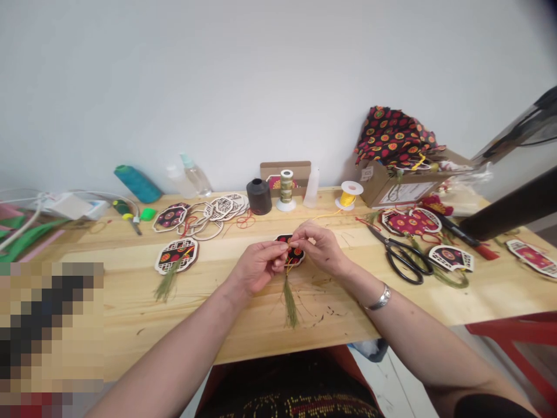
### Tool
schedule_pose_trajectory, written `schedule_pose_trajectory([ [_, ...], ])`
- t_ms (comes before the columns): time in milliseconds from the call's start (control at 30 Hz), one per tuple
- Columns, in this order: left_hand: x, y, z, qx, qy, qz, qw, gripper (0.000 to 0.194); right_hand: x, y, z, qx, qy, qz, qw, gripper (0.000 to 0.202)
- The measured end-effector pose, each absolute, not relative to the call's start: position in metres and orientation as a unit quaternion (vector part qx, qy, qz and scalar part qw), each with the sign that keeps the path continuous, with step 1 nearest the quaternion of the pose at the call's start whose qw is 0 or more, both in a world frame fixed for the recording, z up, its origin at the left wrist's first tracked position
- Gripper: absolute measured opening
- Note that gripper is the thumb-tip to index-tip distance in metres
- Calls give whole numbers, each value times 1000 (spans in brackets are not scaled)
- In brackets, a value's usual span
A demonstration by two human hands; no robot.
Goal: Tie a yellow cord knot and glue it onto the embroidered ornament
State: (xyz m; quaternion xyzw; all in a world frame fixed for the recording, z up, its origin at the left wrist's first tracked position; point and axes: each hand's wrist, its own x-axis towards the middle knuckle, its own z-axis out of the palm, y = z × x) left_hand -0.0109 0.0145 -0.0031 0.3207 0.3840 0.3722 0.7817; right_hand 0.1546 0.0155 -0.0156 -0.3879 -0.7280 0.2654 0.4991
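Observation:
In the head view, both hands meet over the middle of the wooden table (209, 325). My left hand (260, 267) has thumb and forefinger pinched together. Its tips nearly touch those of my right hand (321, 248), which is pinched too. Whatever lies between the fingertips is too small to make out. Just behind and below them lies a dark ornament (297, 257) with red and orange patterned fabric, partly covered by the hands. From its near side a green tassel (289, 305) hangs on yellow cord and spreads flat toward me.
To the left lies a finished-looking tasselled ornament (176, 255). Black scissors (402, 255) rest at right, near a fan-shaped ornament (451, 258). Along the back stand a black thread cone (259, 196), a green spool (286, 191), a yellow spool (348, 197) and a cardboard box (391, 186).

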Motion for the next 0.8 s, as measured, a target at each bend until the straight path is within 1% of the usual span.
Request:
schedule_pose_trajectory([
  [100,-11,14,-6,392,401,404,723,14,154,14,-14,-401,-732,256,487,10],
  [267,-12,11,-7,524,446,440,577,15,154,13,-11,-416,-730,271,469,13],
  [400,-11,7,-3,570,470,455,497,13,154,11,-9,-420,-734,279,455,15],
  [533,-10,5,0,582,471,455,482,11,154,10,-7,-423,-742,279,438,19],
  [700,-10,7,1,567,466,439,518,12,154,10,-7,-421,-749,286,426,24],
  [800,-11,9,0,554,464,440,533,13,155,11,-8,-429,-730,299,439,24],
])
